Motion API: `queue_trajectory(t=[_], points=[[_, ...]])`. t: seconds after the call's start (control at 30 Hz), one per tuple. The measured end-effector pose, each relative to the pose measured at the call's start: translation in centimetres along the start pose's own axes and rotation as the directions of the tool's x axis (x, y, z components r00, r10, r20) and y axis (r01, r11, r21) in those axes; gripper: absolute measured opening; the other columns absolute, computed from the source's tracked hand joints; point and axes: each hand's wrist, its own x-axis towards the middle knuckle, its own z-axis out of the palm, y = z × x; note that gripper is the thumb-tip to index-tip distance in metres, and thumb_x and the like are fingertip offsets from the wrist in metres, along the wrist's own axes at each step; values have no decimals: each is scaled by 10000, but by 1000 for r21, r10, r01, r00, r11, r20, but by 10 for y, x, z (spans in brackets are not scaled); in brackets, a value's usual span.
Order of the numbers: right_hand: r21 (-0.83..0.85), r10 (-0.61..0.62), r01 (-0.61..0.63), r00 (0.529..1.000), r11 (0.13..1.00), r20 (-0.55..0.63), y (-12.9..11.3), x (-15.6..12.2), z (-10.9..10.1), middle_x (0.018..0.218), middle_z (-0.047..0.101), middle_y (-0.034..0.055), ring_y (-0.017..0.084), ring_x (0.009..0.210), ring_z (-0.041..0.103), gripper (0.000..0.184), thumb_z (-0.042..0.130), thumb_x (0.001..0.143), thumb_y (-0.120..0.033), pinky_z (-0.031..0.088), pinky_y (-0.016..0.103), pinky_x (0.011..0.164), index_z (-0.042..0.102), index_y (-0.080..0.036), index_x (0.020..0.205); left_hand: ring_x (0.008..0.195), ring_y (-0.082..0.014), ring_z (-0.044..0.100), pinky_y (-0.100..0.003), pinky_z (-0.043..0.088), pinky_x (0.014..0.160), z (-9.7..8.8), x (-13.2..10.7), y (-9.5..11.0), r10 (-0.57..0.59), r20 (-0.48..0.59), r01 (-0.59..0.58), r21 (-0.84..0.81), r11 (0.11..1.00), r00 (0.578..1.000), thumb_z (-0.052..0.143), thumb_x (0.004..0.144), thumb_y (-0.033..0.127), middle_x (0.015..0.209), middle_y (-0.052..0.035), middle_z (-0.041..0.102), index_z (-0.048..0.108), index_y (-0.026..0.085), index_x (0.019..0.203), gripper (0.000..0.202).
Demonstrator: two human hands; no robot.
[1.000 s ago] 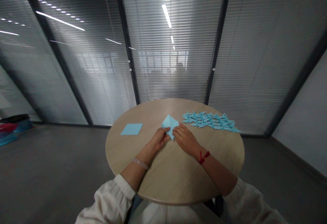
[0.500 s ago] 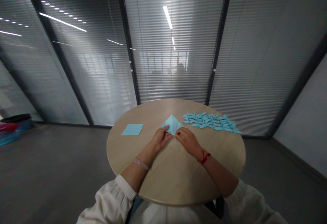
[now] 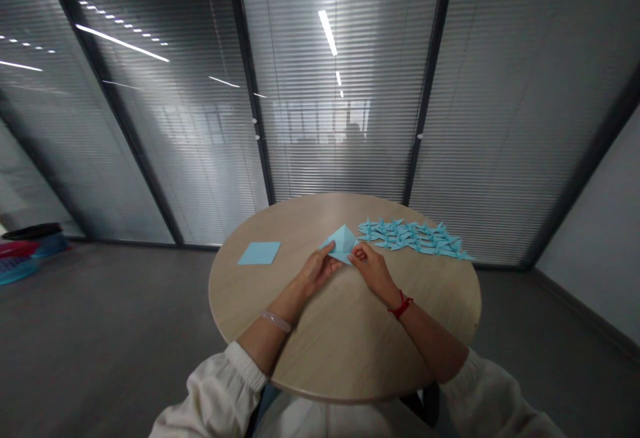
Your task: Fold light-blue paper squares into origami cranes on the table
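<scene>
A light blue sheet of folding paper (image 3: 344,241), creased and partly folded, is held just above the table between my two hands. Its peak points away from me. My left hand (image 3: 318,269) grips its left side, thumb on top and fingers beneath. At the lower right edge, the fingers of my right hand (image 3: 371,269) pinch the paper. Fine details of the folds are too small to make out.
On the round wooden table (image 3: 345,338), a flat stack or sheet of blue paper (image 3: 259,253) lies to the left. Several folded blue paper cranes (image 3: 413,236) sit in rows at the right. Beyond stands a glass wall with blinds (image 3: 335,158). Baskets (image 3: 35,248) rest on the floor at far left.
The paper has shifted slightly right and its outline looks narrower. My right hand has moved a little right and up along its edge; my left hand stays nearly in place.
</scene>
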Motion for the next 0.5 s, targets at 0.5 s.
queue_trajectory(t=[0.5], points=[[-26,28,-30,996,999,-81,1,0,-1,718,630,1,178,677,621,236,614,786,-404,485,299,665,525,-219,903,727,-171,639,-279,492,748,-4,-1,-5,167,180,-227,401,888,969,809,627,383,818,-83,720,698,90,849,384]])
